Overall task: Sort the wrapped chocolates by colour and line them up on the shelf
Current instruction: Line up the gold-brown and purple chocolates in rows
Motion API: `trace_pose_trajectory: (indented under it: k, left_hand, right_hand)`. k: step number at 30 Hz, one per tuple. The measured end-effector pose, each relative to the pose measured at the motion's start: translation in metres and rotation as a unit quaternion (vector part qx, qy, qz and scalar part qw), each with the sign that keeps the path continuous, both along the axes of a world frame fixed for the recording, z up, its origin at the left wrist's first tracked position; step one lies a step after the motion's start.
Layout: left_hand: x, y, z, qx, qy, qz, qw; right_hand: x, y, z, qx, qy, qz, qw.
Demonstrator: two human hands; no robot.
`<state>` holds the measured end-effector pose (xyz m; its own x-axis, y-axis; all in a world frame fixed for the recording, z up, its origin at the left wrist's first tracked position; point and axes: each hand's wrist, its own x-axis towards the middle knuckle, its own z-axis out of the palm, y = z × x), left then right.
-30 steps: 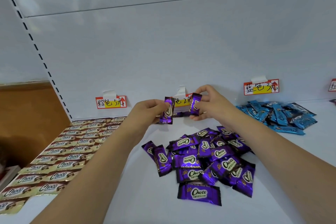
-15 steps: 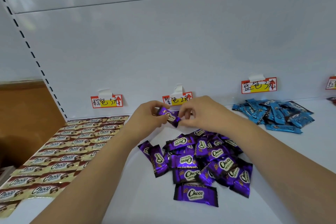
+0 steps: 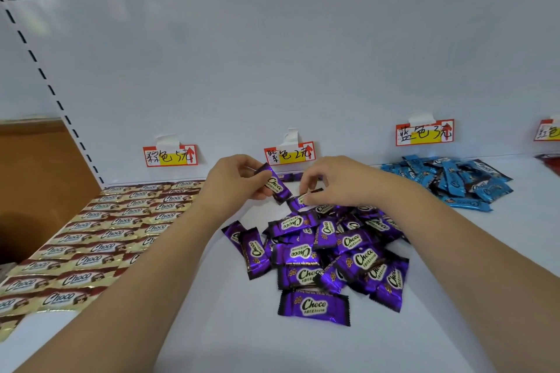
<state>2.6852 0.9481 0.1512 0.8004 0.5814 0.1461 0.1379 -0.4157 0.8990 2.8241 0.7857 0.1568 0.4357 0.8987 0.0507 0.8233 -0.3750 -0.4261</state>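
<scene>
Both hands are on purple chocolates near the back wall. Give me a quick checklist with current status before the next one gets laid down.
1. Left hand grips a purple foil-wrapped chocolate: ok.
2. Right hand pinches a second purple chocolate against the white shelf: ok.
3. Purple price tag directly behind the hands: ok.
4. Started purple row at the back wall, straight: cannot tell, mostly hidden.
5. Purple pile sorted: not ok, still jumbled.
6. Gold-and-brown chocolates lined up; blue pile separate: ok.

Bright, even light; wide-angle bend at edges, slight blur.
</scene>
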Motion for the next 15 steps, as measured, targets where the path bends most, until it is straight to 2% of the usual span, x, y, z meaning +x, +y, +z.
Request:
trace_pose_trajectory:
  k: [3, 6, 10, 15]
  left_hand:
    - [-0.002, 0.002, 0.0, -0.039, -0.014, -0.002, 0.999]
    - [-0.003, 0.002, 0.001, -0.058, -0.025, -0.015, 0.998]
    - [-0.004, 0.0, 0.001, -0.025, -0.004, -0.034, 0.999]
    - [-0.001, 0.003, -0.005, 0.037, 0.035, -0.037, 0.998]
  right_hand:
    - [0.001, -0.002, 0.002, 0.014, 0.018, -0.018, 1.0]
    - [0.003, -0.004, 0.005, 0.06, 0.078, -0.037, 0.994]
    - [0.003, -0.003, 0.011, 0.13, 0.144, -0.083, 0.978]
    - [0.006, -0.006, 0.011, 0.185, 0.273, -0.131, 0.935]
